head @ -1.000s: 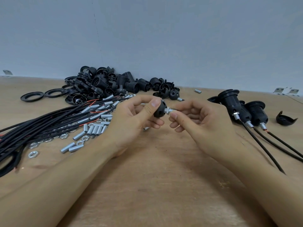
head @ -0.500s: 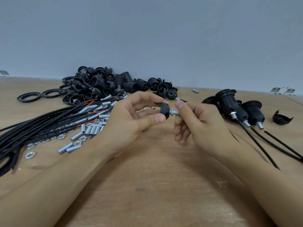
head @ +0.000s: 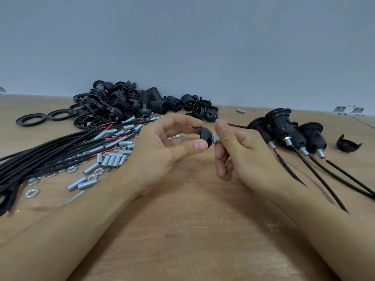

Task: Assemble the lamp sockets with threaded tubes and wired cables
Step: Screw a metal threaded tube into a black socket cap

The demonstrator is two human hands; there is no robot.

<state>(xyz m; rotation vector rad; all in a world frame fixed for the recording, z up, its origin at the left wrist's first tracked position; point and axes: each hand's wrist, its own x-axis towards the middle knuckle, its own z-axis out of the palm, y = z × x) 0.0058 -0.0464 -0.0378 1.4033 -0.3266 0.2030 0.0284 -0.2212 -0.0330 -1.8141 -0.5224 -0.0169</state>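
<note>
Socket cap (head: 204, 135), a small black dome, sits in the air above the middle of the desk (head: 192, 230), pinched in the grip of your left hand (head: 160, 157) between thumb below and fingertips above. A short silver threaded tube (head: 216, 138) pokes out of its right side, and your right hand (head: 245, 153) pinches that tube between thumb and a finger, the other fingers loosely curled.

The step in hand looks like screwing the tube into the cap. Keep the cap steady and the tube in line with its hole, so the thread does not cross. Turn with light fingertip rolls; if it binds, back off and start again. How deep the tube sits cannot be told from here.

Left of your hands lie loose tubes and nuts (head: 109, 161) and a bundle of black cables (head: 50, 155). Behind them, against the wall, is a heap of black socket parts (head: 129, 102). To your right stand several finished sockets (head: 284, 126) with cables trailing toward you, and one spare cap (head: 348, 144) beyond them.
</note>
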